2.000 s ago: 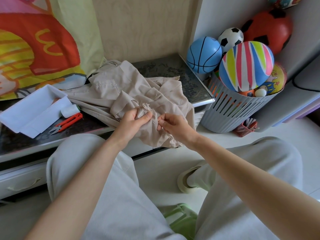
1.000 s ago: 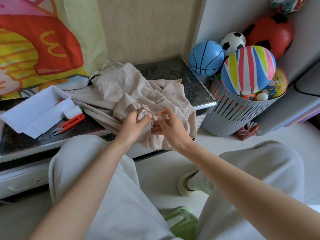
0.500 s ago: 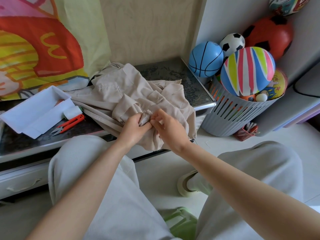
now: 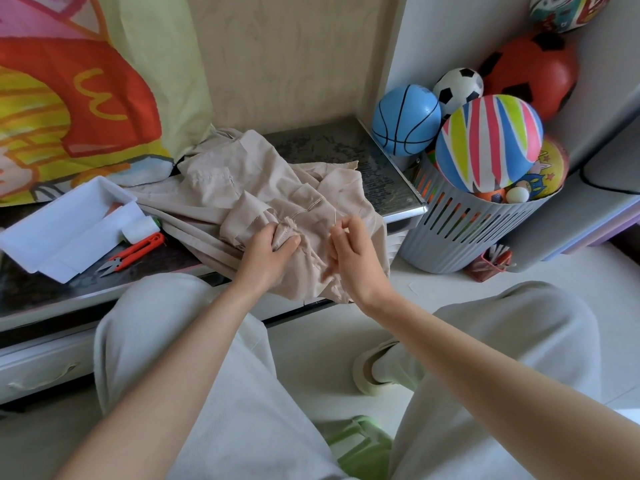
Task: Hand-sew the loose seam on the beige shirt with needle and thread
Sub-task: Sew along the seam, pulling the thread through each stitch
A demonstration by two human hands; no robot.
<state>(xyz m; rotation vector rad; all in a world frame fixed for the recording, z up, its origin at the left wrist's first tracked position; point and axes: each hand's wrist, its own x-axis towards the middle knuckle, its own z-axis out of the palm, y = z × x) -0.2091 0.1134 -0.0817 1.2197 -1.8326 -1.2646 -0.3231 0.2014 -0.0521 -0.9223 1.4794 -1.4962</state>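
The beige shirt (image 4: 242,188) lies crumpled on the low dark table (image 4: 346,147), with part of it hanging over the front edge. My left hand (image 4: 266,254) pinches a frayed fold of the shirt's seam (image 4: 287,227) between thumb and fingers. A short way to the right of that fold, my right hand (image 4: 349,251) holds a thin needle (image 4: 335,216) between thumb and forefinger. The needle points up. The thread is too fine to make out.
A white tray (image 4: 62,230), a white thread spool (image 4: 140,228) and orange snips (image 4: 133,252) lie on the table's left part. A grey slatted basket (image 4: 467,233) full of balls stands on the floor at the right. My knees are below the table edge.
My right hand has pulled away to the right from the fold, where it was touching my left hand half a second ago. My left hand keeps its grip on the seam.
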